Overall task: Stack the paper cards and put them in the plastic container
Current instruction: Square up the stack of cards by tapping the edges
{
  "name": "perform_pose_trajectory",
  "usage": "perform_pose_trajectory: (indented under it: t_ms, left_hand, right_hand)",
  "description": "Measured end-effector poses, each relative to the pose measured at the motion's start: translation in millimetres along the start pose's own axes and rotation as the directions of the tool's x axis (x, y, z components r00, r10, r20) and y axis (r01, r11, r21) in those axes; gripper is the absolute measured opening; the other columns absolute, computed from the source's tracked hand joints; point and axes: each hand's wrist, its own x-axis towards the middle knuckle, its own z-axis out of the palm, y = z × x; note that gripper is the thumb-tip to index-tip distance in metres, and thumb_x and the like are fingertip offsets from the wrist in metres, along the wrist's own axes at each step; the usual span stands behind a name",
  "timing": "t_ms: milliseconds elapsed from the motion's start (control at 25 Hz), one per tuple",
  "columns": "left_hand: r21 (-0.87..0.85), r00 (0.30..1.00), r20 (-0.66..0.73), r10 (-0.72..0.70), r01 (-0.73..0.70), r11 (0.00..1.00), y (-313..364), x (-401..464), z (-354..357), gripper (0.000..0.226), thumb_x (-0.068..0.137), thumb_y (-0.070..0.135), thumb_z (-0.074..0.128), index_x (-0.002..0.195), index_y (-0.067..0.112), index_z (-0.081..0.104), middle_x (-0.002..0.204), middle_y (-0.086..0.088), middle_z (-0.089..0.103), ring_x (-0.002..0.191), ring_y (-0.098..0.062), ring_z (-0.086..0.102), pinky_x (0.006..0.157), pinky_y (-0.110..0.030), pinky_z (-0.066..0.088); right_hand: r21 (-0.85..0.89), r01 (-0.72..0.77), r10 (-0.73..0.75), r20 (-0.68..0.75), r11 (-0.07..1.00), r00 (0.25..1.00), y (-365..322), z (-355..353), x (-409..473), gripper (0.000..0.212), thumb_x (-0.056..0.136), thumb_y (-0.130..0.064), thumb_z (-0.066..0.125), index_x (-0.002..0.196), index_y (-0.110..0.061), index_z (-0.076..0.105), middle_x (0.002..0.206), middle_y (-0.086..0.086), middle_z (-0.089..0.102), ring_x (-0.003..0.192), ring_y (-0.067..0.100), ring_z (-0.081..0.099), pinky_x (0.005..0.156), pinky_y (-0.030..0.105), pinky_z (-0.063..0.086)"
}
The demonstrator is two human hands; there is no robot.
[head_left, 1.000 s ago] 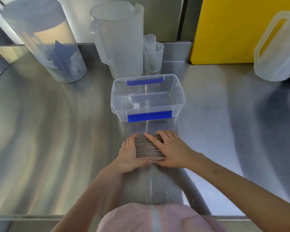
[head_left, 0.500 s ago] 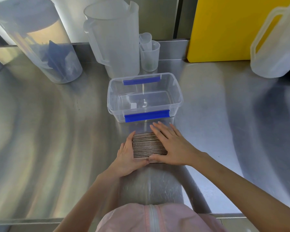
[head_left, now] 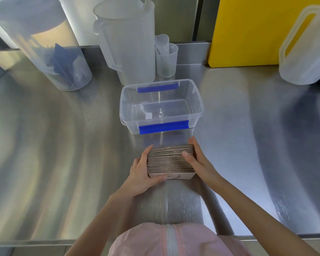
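Observation:
A squared stack of paper cards (head_left: 169, 160) stands on edge on the steel counter, its striped edges facing up and a pale printed face toward me. My left hand (head_left: 141, 171) presses its left side, thumb under the near face. My right hand (head_left: 196, 158) presses its right side, thumb lying on the card edges. Both hands grip the stack between them. Just beyond it sits the clear plastic container (head_left: 197, 100) with blue clips, open, lidless, holding no cards.
Behind the container stand a tall translucent jug (head_left: 129, 43) and two small measuring cups (head_left: 166, 58). A lidded cylinder with blue items (head_left: 50, 52) is at back left. A yellow board (head_left: 251, 30) and another jug (head_left: 307, 50) are at back right.
My right hand has slid off the top of the stack to its right side. The stack is now squared, and its near face shows.

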Motion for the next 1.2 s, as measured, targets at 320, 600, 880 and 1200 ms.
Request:
perform_pose_trajectory:
  t_ms: [320,600,880,1200]
  left_hand:
    - [-0.03,0.999,-0.024,-0.032,0.031,0.999,0.3,-4.1,8.4,0.112,0.052,0.065,0.055,0.144,0.03,0.001,0.148,0.007,0.031,0.137,-0.019,0.02,0.114,-0.04,0.015]
    - [0.011,0.998,-0.062,0.003,-0.003,1.0,2.6,-6.1,8.2,0.106,0.059,0.058,0.057,0.144,0.027,0.002,0.148,0.005,0.03,0.137,-0.018,0.018,0.114,-0.038,0.014]
    - [0.041,0.994,-0.104,0.02,-0.016,0.999,4.4,-5.7,10.3,0.099,0.063,0.054,0.056,0.144,0.024,0.007,0.145,0.004,0.035,0.135,-0.017,0.022,0.112,-0.036,0.016]
    - [0.015,0.998,-0.066,-0.014,0.015,1.0,6.0,-4.1,-2.0,0.087,0.07,0.033,0.072,0.139,0.022,0.019,0.138,0.002,0.041,0.133,-0.02,0.027,0.113,-0.04,0.022]
  right_hand:
    - [-0.202,0.061,-0.049,0.063,0.977,0.997,32.4,3.4,-5.3,0.105,0.074,-0.025,0.072,0.143,-0.028,-0.007,0.137,-0.017,0.027,0.124,-0.001,0.031,0.103,0.019,0.027]
    - [-0.307,0.12,-0.129,-0.007,0.944,0.992,33.3,-0.5,-4.0,0.089,0.074,-0.03,0.072,0.141,-0.027,0.013,0.133,-0.015,0.042,0.117,-0.001,0.045,0.103,0.018,0.038]
    - [-0.395,0.146,-0.154,0.011,0.907,0.988,34.5,-2.6,3.2,0.095,0.067,-0.053,0.068,0.141,-0.03,0.013,0.144,-0.007,0.039,0.129,0.009,0.041,0.11,0.039,0.039]
    - [-0.356,0.098,-0.115,-0.026,0.929,0.993,22.4,-5.2,-2.4,0.07,0.072,-0.03,0.074,0.123,-0.039,0.026,0.125,-0.016,0.046,0.11,0.001,0.046,0.09,0.007,0.038]
